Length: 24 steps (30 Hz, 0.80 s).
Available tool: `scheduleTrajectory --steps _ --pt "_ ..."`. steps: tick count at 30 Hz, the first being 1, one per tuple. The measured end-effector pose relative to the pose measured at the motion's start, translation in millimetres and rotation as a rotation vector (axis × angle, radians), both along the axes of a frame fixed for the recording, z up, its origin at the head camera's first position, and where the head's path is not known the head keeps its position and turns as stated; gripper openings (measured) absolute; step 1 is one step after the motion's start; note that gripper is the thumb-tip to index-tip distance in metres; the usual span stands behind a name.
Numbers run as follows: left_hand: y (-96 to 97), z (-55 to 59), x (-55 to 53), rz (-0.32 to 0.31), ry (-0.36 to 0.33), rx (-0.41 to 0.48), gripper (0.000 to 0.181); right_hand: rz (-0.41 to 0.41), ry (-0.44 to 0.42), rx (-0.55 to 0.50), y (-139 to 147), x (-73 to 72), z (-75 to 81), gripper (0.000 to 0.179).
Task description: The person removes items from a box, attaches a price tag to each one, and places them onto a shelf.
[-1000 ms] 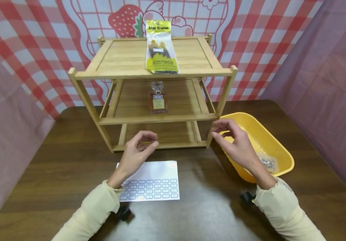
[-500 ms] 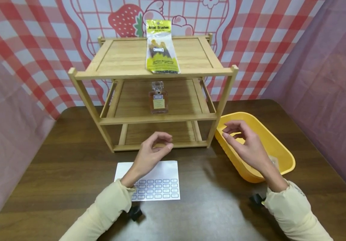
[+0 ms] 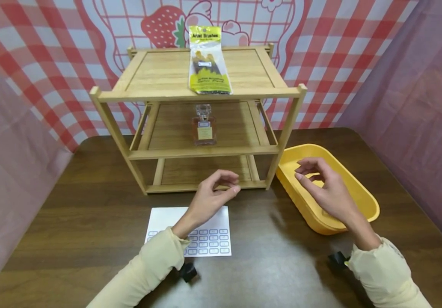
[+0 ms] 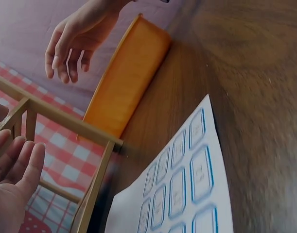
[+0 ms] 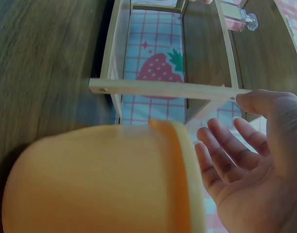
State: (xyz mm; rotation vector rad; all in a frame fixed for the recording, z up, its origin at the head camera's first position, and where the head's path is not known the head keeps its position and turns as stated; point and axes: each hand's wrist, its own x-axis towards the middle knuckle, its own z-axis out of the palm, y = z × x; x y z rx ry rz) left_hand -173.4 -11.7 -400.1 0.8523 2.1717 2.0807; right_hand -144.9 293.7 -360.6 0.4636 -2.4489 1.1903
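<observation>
My left hand (image 3: 212, 199) hovers over the sticker sheet (image 3: 213, 244), in front of the wooden shelf, its fingers loosely bent and holding nothing. Above the yellow basin (image 3: 355, 194) hangs my right hand (image 3: 328, 190), likewise loosely curved with bare fingers, as the right wrist view also shows. A perfume bottle (image 3: 204, 128) with a small label stands upright on the middle tier of the wooden shelf (image 3: 197, 152). Lying on the top tier is a yellow-and-clear pack of artist brushes (image 3: 209, 68), also with a small label. My right hand and forearm hide part of the basin's inside.
The shelf stands at the back of the dark wooden table (image 3: 70, 231), before a red-and-white checked cloth (image 3: 332, 55). Pinkish drapes (image 3: 409, 111) hang at both sides. The basin sits right of the shelf, close to its front leg.
Both hands have moved to the right, the left one across the sticker sheet, the right one further over the basin. A small clear packet in the basin has gone behind the right arm.
</observation>
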Motion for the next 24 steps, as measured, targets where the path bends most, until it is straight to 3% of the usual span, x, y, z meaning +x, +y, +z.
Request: scheduleTrajectory --steps 11,17,24 --pt "25.5 -5.0 0.8 -0.1 -0.062 0.071 0.033 -0.044 -0.025 0.04 20.9 4.8 -5.8 0.03" --pt "36.5 -6.1 3.7 -0.123 -0.082 0.047 0.035 -0.065 -0.034 0.049 31.7 7.0 -10.3 0.029" --pt "48.0 -9.2 4.3 -0.162 -0.104 0.094 0.034 -0.084 -0.041 0.065 41.2 11.2 -10.6 0.027"
